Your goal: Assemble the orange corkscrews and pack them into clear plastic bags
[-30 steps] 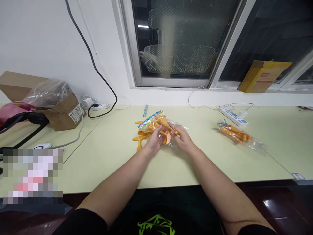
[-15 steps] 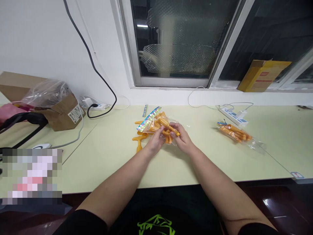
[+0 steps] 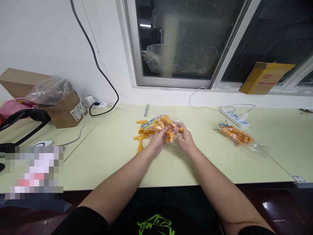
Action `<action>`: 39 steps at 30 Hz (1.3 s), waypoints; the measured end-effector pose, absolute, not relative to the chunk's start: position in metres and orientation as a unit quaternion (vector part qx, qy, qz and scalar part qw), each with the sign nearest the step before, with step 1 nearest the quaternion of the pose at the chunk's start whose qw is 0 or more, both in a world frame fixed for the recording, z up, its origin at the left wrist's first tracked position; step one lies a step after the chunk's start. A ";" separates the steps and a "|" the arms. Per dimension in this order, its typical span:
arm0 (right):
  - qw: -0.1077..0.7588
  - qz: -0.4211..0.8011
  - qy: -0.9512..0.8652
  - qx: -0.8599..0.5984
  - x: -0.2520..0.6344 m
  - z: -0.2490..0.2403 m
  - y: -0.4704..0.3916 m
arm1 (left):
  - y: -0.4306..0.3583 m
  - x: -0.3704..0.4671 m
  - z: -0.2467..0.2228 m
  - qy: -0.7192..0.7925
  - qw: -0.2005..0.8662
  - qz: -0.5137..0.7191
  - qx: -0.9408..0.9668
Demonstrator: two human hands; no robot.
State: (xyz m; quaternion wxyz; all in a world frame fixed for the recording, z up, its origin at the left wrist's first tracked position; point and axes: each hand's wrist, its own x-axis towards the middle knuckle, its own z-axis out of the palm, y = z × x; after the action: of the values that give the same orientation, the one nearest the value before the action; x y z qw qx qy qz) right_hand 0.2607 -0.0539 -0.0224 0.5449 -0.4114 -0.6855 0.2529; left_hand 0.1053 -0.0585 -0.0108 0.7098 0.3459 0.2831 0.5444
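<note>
Between my two hands is a clear plastic bag (image 3: 164, 121) of orange plastic pieces, with a colourful printed header strip at its left end. My left hand (image 3: 158, 141) grips the bag's lower left, thumb on top. My right hand (image 3: 185, 137) is closed around its right side, near a knobbed orange end. Loose orange plastic parts (image 3: 140, 139), some T-shaped, lie on the table just left of the bag, partly covered by it. Behind them rests a small printed strip (image 3: 146, 110) with clear film.
A second bag of orange pieces (image 3: 236, 133) lies to the right, before a power strip (image 3: 234, 118). An opened cardboard box (image 3: 67, 111) with plastic wrap stands at left, near a black cable (image 3: 97, 65). A yellow carton (image 3: 266, 78) leans against the window.
The bag has turned and dropped slightly, so its header strip lies lower and flatter. More of the loose orange parts show beside it. The whole view has shifted a little.
</note>
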 end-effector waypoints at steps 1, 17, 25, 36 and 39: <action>0.545 0.256 -0.683 -0.413 0.261 -0.022 -0.054 | -0.059 0.105 -0.009 0.284 0.695 0.561 0.349; 0.512 0.139 -0.763 -0.369 0.268 -0.020 -0.052 | -0.065 0.101 -0.007 0.284 0.663 0.551 0.419; 0.506 0.080 -0.789 -0.338 0.272 -0.016 -0.050 | -0.066 0.101 -0.011 0.290 0.630 0.571 0.440; 0.528 0.117 -0.784 -0.305 0.270 -0.017 -0.056 | -0.064 0.098 -0.009 0.288 0.654 0.559 0.421; 0.535 0.153 -0.772 -0.307 0.272 -0.018 -0.054 | -0.064 0.098 -0.010 0.304 0.665 0.535 0.423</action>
State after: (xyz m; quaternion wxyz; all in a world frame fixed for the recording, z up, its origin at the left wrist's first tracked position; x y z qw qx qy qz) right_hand 0.2716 -0.0539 -0.0182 0.5350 -0.3072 -0.7721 0.1526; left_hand 0.0981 -0.0644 -0.0096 0.6651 0.4225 0.3041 0.5354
